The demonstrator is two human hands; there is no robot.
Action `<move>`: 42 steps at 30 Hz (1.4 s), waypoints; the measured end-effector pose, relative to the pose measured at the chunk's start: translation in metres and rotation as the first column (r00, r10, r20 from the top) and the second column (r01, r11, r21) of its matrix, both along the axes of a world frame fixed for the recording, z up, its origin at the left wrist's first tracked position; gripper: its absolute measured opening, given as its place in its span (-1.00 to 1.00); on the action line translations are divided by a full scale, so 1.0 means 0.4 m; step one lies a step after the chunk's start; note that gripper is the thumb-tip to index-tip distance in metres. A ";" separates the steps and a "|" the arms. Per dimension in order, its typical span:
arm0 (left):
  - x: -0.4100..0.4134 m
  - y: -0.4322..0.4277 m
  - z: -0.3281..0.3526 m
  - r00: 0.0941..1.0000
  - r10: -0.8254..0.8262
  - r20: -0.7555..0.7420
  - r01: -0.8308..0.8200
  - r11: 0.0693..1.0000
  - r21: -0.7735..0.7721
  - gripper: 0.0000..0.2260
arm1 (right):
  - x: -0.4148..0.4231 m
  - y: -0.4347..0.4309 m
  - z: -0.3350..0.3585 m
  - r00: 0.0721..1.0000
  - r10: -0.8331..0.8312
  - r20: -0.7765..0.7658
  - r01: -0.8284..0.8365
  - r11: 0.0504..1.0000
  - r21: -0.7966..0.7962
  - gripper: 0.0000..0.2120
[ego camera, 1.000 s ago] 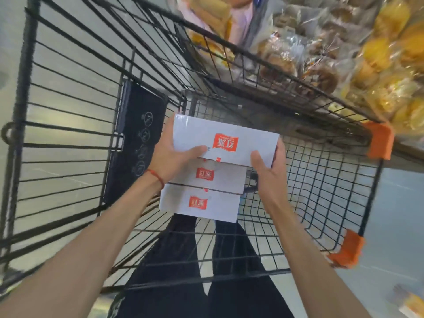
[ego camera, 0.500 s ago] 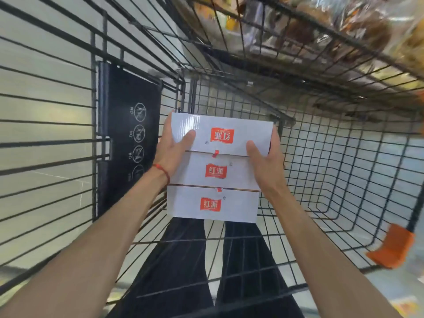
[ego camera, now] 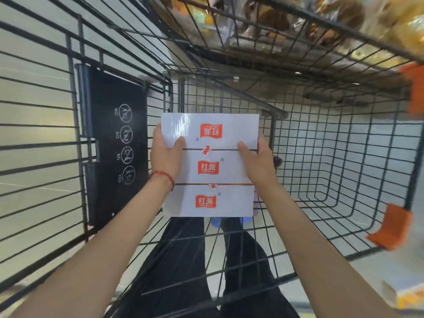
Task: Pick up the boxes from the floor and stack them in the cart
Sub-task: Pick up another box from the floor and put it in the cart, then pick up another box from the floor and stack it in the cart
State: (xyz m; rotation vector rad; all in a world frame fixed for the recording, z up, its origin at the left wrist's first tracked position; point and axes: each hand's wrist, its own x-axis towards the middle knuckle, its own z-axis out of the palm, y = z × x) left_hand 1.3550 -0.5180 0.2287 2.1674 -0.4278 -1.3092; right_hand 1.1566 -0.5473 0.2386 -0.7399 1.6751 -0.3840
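Note:
Three white boxes with red logos lie side by side on the floor of the black wire cart [ego camera: 332, 171]. The far box [ego camera: 234, 129] is held from both sides: my left hand [ego camera: 164, 154] grips its left edge with the thumb on top, and my right hand [ego camera: 258, 162] grips its right edge the same way. The middle box [ego camera: 227, 167] sits partly under my palms. The near box [ego camera: 229, 200] lies free, closest to me. All three line up edge to edge.
A black child-seat flap [ego camera: 114, 143] with warning icons hangs on the cart's left wall. Orange corner bumpers [ego camera: 390, 226] mark the right side. Shelves of bagged snacks [ego camera: 298, 21] rise beyond the cart. My dark trouser legs [ego camera: 183, 271] show through the mesh.
The far box has come down from above the other two and now lies level beside them. Both hands followed it down and my head moved closer over the cart.

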 end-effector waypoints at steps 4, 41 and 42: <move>-0.072 0.058 0.067 0.993 0.005 0.115 -0.002 1.000 -0.023 -0.49 | -0.044 0.025 0.070 0.999 -0.015 0.046 0.013 0.999 0.031 -0.76; -1.359 0.454 0.685 0.190 -0.980 0.052 0.893 0.151 -0.424 -0.75 | -1.095 0.877 0.684 0.284 -0.895 0.344 0.948 0.207 -0.243 -0.82; -1.400 0.457 0.684 0.155 -0.987 0.049 0.900 0.120 -0.420 -0.75 | -1.127 0.884 0.687 0.255 -0.903 0.347 0.954 0.176 -0.243 -0.84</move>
